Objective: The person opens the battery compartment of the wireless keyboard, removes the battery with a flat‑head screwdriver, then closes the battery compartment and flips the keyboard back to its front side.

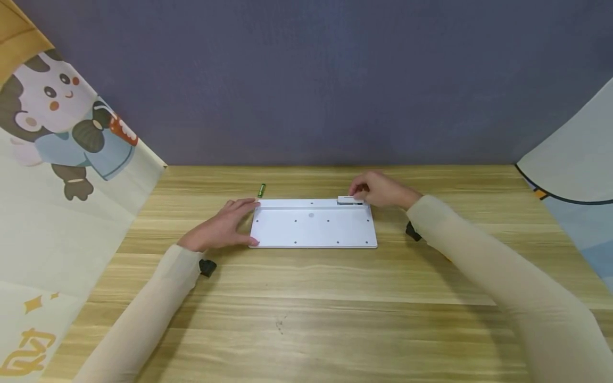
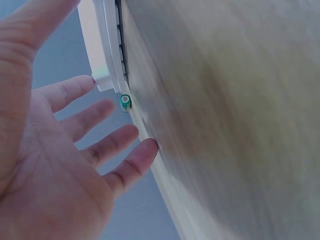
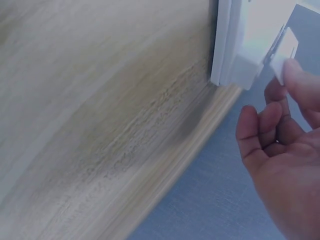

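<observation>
A white keyboard (image 1: 311,229) lies face down on the table, its screw-dotted underside up and its raised ridge along the far side. The left hand (image 1: 225,226) rests at its left end, thumb on the near corner and index finger on the far corner. In the left wrist view, that hand's fingers (image 2: 112,145) are spread and fairly straight. Thumb and finger of the right hand (image 1: 383,190) pinch a small white battery cover (image 3: 285,55). It is tilted up at the right part of the ridge, over a dark slot; the slot's inside is hidden.
A green battery (image 1: 261,190) lies on the wooden table (image 1: 306,308) just beyond the keyboard's far left corner. Behind the table's far edge stands a dark blue-grey panel (image 1: 306,85). A cartoon-printed cloth (image 1: 72,133) hangs on the left.
</observation>
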Available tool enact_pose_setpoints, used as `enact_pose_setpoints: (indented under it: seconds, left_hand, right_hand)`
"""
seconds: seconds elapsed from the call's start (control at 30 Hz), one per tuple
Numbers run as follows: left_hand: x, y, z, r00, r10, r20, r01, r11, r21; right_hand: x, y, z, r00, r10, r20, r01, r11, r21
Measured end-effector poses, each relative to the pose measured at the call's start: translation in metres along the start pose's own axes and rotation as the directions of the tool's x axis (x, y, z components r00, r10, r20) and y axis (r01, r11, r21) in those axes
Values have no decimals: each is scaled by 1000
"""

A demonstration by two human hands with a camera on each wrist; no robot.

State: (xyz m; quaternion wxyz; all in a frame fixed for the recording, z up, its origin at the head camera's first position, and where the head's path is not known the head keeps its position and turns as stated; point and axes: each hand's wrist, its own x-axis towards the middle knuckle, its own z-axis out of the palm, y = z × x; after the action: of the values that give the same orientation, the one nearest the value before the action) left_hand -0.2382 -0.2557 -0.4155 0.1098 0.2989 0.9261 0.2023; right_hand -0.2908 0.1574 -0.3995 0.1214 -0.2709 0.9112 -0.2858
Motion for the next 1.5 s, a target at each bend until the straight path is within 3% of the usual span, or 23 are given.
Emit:
enact_pose_setpoints:
  seconds: [0.8,1.5]
  left_hand:
    - [-2,6,-1,999,-51,-2,51,998,-27]
    - [-1,8,0,995,-94,19,95,995,-35]
  right_hand:
    - [-1,-3,2,999,-21,40,21,1000,4]
    - [-3,-5,6,999,-42,21,42,999,-27]
